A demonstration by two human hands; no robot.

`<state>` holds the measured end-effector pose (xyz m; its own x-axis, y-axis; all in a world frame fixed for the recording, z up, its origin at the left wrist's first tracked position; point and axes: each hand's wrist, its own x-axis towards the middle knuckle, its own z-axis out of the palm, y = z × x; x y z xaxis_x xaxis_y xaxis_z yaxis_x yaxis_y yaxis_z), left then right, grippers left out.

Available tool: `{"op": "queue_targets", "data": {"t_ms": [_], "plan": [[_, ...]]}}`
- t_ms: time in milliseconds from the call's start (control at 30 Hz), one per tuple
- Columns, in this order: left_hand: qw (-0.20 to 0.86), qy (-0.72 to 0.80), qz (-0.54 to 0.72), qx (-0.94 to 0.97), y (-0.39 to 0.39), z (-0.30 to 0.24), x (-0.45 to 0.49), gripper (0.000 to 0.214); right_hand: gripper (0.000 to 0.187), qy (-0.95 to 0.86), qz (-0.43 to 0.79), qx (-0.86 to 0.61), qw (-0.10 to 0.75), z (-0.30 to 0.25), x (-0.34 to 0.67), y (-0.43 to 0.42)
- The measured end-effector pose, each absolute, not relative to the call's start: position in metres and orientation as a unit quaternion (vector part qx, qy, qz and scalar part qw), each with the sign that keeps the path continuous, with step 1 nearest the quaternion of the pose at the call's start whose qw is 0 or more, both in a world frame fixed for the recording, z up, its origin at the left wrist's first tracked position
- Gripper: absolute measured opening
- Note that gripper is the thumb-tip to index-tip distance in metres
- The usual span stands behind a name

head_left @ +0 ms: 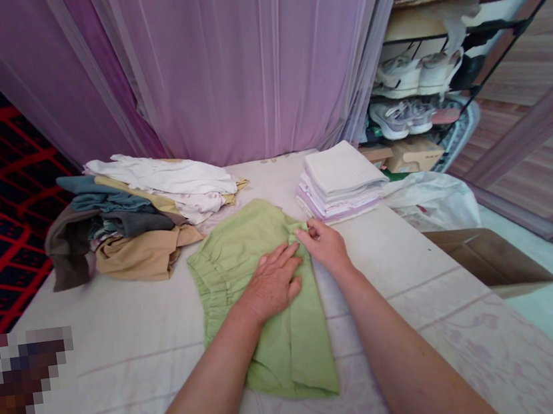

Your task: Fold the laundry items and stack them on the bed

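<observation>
A pair of light green shorts lies spread on the bed, its gathered elastic waistband to the left and its leg openings to the right. My left hand rests flat on the middle of the shorts, palm down with fingers stretched. At the far right edge of the cloth, my right hand pinches a small fold of it between thumb and fingers. Just beyond that hand stands a neat stack of folded white and pale lilac cloths.
Heaped garments in white, teal, grey and tan lie at the back left. A purple curtain hangs behind the bed. To the right are a shoe rack, a white plastic bag and a cardboard box beside the bed's edge.
</observation>
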<state>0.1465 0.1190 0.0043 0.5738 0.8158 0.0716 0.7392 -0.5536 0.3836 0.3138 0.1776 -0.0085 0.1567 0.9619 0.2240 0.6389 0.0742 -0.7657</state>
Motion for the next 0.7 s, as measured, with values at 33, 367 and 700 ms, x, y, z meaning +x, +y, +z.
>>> {"op": "queue_targets", "data": {"t_ms": [33,367,700], "plan": [[0.155,0.447,0.119,0.873,0.119,0.005,0.147,0.04,0.028,-0.615,0.196,-0.655,0.394,-0.008,0.314,0.178],[0.148,0.459,0.102,0.87,0.117,0.007,0.149,0.041,0.027,-0.542,0.328,-0.54,0.554,-0.021,0.321,0.186],[0.152,0.461,0.11,0.868,0.119,0.002,0.147,0.049,0.023,-0.669,0.326,-0.467,0.477,-0.004,0.322,0.175]]}}
